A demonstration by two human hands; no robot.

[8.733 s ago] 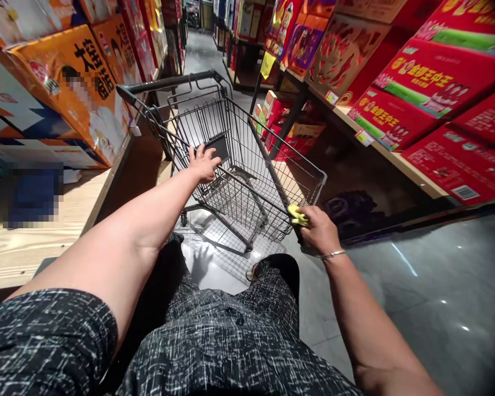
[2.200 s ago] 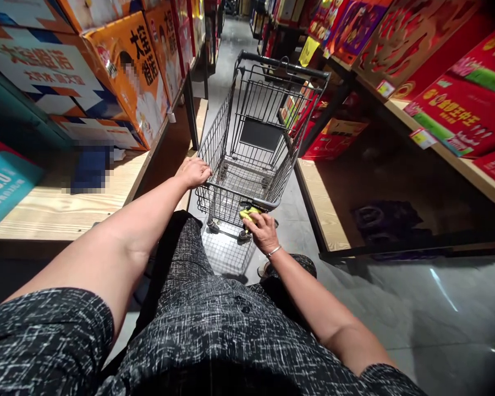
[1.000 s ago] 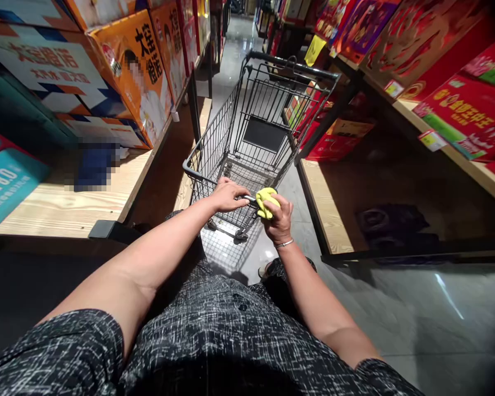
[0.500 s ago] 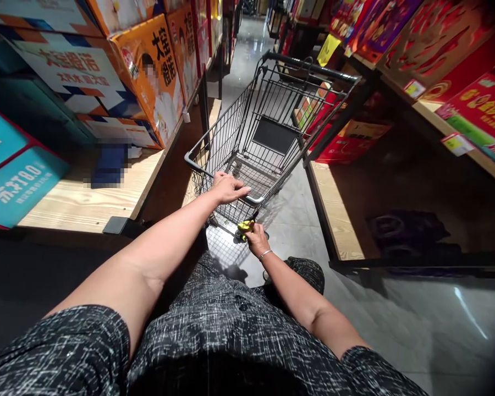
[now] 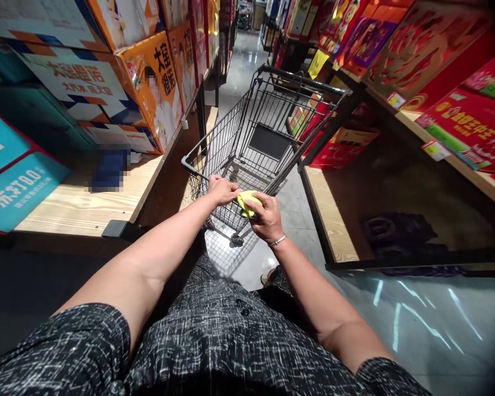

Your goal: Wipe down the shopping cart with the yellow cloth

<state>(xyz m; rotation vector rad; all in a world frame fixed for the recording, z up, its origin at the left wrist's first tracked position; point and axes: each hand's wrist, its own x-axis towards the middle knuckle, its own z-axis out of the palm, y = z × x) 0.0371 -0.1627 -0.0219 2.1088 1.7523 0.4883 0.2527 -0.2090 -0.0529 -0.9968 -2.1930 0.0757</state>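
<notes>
1. The right hand (image 5: 266,218) bunches a yellow cloth (image 5: 247,201) against the cart (image 5: 247,143) rim, pressed there as if to wipe.
2. The left hand (image 5: 221,190), at nine o'clock of the cloth, grips the rim, likely steadying it.
3. The cart's long axis points toward twelve o'clock, handle (image 5: 303,80) far end, between shelves (image 5: 86,203).

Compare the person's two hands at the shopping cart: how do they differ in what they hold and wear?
The right hand clutches a yellow cloth; the left hand holds no cloth and grips the shopping cart rim. The right wrist wears a bracelet; the left wrist is bare. Both hands meet at the cart's near edge.
</notes>
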